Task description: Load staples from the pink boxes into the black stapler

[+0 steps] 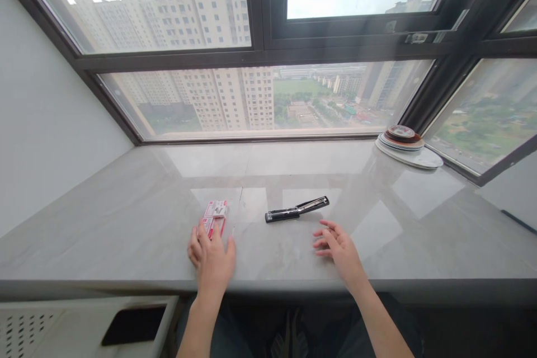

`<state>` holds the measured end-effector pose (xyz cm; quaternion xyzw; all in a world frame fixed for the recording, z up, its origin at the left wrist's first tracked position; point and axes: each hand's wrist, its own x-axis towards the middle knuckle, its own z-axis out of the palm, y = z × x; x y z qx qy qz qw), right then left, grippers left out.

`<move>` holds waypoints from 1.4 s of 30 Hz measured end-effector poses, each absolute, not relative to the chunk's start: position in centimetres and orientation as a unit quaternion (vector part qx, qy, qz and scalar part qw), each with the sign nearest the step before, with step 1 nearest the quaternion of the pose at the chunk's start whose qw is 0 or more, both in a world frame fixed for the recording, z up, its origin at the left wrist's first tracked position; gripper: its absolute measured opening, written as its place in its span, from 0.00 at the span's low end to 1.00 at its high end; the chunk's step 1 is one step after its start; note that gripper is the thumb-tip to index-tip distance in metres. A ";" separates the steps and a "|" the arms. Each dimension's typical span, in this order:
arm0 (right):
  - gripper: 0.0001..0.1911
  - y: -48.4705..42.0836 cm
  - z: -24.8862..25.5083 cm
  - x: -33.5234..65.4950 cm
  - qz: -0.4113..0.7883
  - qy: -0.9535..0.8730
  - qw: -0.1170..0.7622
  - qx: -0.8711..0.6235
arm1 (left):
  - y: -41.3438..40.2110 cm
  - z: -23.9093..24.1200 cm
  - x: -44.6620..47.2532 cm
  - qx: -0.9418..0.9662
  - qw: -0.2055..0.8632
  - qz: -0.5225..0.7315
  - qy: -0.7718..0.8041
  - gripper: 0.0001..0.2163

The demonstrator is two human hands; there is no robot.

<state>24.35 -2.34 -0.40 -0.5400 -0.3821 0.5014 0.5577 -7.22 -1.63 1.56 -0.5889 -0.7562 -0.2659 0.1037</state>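
My left hand (212, 257) lies on the grey stone sill, fingers apart, its fingertips touching a small red and white box (215, 217) that stands open at its far end. A black stapler (297, 210), swung open flat, lies a little farther out on the sill, to the right of the box. My right hand (338, 246) rests near the sill's front edge, fingers loosely spread, a short way in front of the stapler and not touching it. Neither hand holds anything.
The wide grey sill (126, 224) runs under a large window with dark frames. A stack of round plates or discs (406, 144) sits at the far right corner. A white wall stands on the left. A white perforated unit (62, 327) is below the front edge at left.
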 end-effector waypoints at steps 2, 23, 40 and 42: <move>0.24 -2.6 -0.1 23.7 0.470 -0.462 0.480 -0.579 | -2.4 1.2 -8.1 -0.602 0.102 -0.253 -0.750 0.21; 0.22 0.5 1.9 23.7 0.551 -0.560 0.268 -0.558 | 0.6 2.3 -0.1 -0.784 -0.290 -0.324 -0.444 0.24; 0.09 2.1 7.2 22.7 0.185 -0.775 0.143 -0.587 | 0.5 2.0 -0.8 -0.771 -0.298 -0.347 -0.443 0.26; 0.08 2.6 7.7 21.2 0.157 -0.800 0.089 -0.572 | 0.4 2.0 -0.8 -0.772 -0.296 -0.349 -0.442 0.26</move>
